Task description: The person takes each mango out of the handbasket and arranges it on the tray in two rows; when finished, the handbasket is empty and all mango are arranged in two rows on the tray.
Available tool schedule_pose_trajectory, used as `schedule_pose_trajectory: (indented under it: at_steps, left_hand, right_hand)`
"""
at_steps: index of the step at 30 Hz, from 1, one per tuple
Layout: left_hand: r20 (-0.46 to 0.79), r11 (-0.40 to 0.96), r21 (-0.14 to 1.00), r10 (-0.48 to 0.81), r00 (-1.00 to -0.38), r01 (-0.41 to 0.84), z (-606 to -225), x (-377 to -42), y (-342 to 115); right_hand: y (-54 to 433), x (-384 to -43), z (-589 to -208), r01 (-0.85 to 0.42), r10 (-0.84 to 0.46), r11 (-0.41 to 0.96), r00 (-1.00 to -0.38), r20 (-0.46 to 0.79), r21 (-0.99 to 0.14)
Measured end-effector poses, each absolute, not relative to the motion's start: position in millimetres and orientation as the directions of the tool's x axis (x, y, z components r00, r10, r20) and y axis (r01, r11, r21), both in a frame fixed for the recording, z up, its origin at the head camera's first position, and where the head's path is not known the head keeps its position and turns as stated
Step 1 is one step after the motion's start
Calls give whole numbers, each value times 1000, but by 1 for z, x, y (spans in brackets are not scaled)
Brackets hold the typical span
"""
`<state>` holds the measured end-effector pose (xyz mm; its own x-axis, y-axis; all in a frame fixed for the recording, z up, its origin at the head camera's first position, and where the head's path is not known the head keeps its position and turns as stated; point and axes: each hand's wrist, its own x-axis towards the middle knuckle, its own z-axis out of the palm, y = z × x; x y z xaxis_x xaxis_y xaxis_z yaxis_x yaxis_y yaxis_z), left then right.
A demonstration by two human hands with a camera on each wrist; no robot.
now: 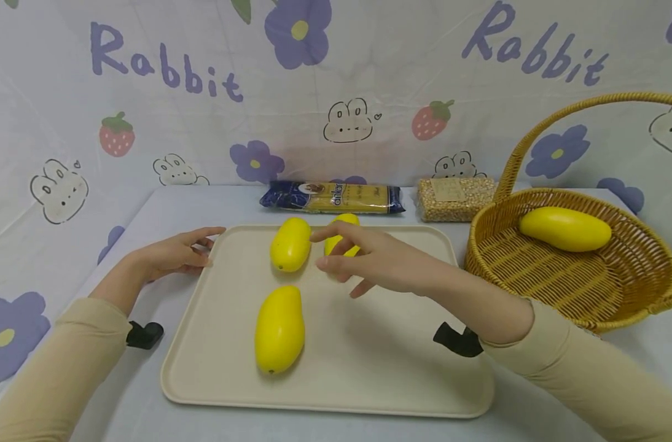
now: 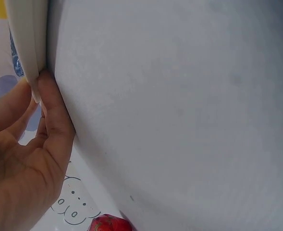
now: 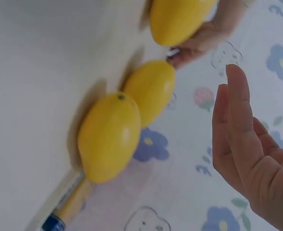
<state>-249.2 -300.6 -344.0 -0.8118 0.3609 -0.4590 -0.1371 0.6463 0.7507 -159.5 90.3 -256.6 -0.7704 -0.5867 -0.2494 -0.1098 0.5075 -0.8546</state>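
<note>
Three yellow mangoes lie on a beige tray [image 1: 380, 368]: a front mango [image 1: 279, 329], a back left mango [image 1: 290, 245] and a back right mango [image 1: 347, 218], partly hidden behind my right hand [image 1: 380, 258]. That hand hovers above the tray with fingers spread and nothing in them. In the right wrist view its fingers [image 3: 239, 110] are apart from the nearest mango [image 3: 110, 137]. At the tray's far left corner is my left hand [image 1: 172, 255]. The left wrist view shows its thumb and fingers [image 2: 55, 110] pinching the tray rim [image 2: 30, 43].
To the right stands a wicker basket [image 1: 526, 276] with a tall handle, holding another mango [image 1: 565, 229]. Behind the tray lie a pasta packet [image 1: 336, 197] and a bag of kernels [image 1: 454, 199]. A printed cloth [image 1: 391, 61] hangs behind the table.
</note>
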Motion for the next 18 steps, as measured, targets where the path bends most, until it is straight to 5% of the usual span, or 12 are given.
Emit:
schedule_pose_trajectory:
  at_steps: [18]
  left_hand:
    - [-454,639,757,361,-815,-138,-346,-250,-302]
  right_hand:
    - [169,-160,-190,-280,-465,466,-884,37,-840]
